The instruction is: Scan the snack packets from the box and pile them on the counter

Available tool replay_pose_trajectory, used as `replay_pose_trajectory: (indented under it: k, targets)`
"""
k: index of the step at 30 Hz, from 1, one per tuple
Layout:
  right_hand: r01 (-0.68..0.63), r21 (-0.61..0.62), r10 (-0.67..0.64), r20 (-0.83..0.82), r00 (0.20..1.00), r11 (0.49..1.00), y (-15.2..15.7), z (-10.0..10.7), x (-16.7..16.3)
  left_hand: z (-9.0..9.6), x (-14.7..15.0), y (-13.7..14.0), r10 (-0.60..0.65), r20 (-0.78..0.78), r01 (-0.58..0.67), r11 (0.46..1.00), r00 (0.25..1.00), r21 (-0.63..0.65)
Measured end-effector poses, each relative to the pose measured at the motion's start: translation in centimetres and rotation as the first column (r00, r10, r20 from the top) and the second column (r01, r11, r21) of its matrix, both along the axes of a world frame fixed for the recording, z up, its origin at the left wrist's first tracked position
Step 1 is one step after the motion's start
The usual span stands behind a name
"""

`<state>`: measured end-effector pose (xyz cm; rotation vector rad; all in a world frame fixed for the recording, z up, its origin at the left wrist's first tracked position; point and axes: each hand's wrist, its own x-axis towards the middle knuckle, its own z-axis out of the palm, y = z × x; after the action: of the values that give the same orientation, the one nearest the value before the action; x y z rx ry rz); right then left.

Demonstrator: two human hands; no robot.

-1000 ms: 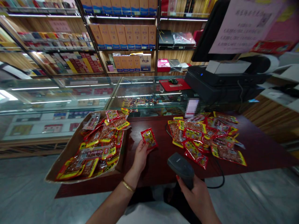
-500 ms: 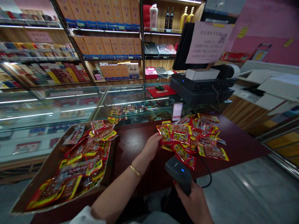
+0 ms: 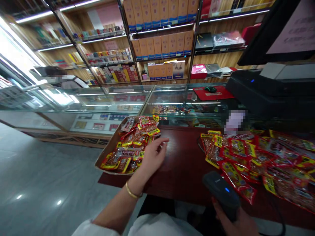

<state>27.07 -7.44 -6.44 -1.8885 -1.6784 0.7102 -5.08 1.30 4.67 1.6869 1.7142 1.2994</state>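
Note:
My left hand (image 3: 155,154), with a gold bangle (image 3: 132,190) at the wrist, hovers over the right edge of a shallow cardboard box (image 3: 104,153). Its fingers are loosely bent and apart, and nothing shows between them. Shiny red-and-yellow snack packets (image 3: 129,152) fill the box. In my right hand (image 3: 236,219) is a dark handheld barcode scanner (image 3: 220,193) with a blue light on top. Beyond the scanner, a loose pile of similar snack packets (image 3: 238,149) spreads to the right; one packet (image 3: 237,182) sticks out towards me.
Both heaps rest on a dark red wooden counter (image 3: 183,157). A glass display case (image 3: 118,98) runs behind it. At the back right stand a monitor (image 3: 265,36) and a black till (image 3: 248,95), beside a red mouse mat (image 3: 221,95). A person (image 3: 66,80) is at the far left.
My left hand has left the pile of packets and swung left to the box. The view has turned left, and a person now shows there. The scanner stays in my right hand.

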Motion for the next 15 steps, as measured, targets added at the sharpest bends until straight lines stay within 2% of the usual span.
replay_pose_trajectory:
  k: [1, 3, 4, 6, 8, 10, 12, 15]
  targets:
    - [0.017, 0.001, -0.017, -0.001, 1.000, 1.000, 0.1, 0.2, -0.5, 0.6, -3.1, -0.6, 0.100, -0.138, -0.100, 0.995, 0.985, 0.002]
    - [0.022, -0.005, -0.022, -0.019, 1.000, 1.000, 0.3, 0.6, -1.5, 1.2, -8.6, -1.2, 0.224, -0.390, -0.253, 0.967, 0.893, -0.023]
    - [-0.013, -0.017, 0.012, -0.038, 0.999, 1.000, 0.5, 0.8, -1.9, 1.4, -11.0, -1.2, 0.225, -0.513, -0.289, 0.956, 0.829, -0.047]
    - [-0.102, -0.039, 0.098, -0.081, 0.992, 0.994, 0.8, 1.1, -2.4, 1.4, -14.4, -1.1, 0.146, -0.708, -0.308, 0.945, 0.691, -0.106]
    - [-0.164, -0.038, 0.159, -0.105, 0.982, 0.986, 1.0, 1.2, -2.6, 1.1, -16.3, -0.8, 0.035, -0.827, -0.301, 0.939, 0.561, -0.164]
    - [-0.188, -0.018, 0.185, -0.108, 0.977, 0.982, 1.2, 1.2, -2.7, 0.8, -17.0, -0.5, -0.038, -0.880, -0.309, 0.929, 0.473, -0.205]
    - [-0.204, 0.002, 0.202, -0.109, 0.973, 0.979, 1.1, 1.2, -2.7, 0.6, -17.0, -0.1, -0.073, -0.897, -0.310, 0.923, 0.437, -0.227]
    - [-0.198, 0.016, 0.199, -0.108, 0.974, 0.980, 0.9, 1.1, -2.5, 0.9, -16.7, 0.0, -0.065, -0.884, -0.290, 0.931, 0.463, -0.220]
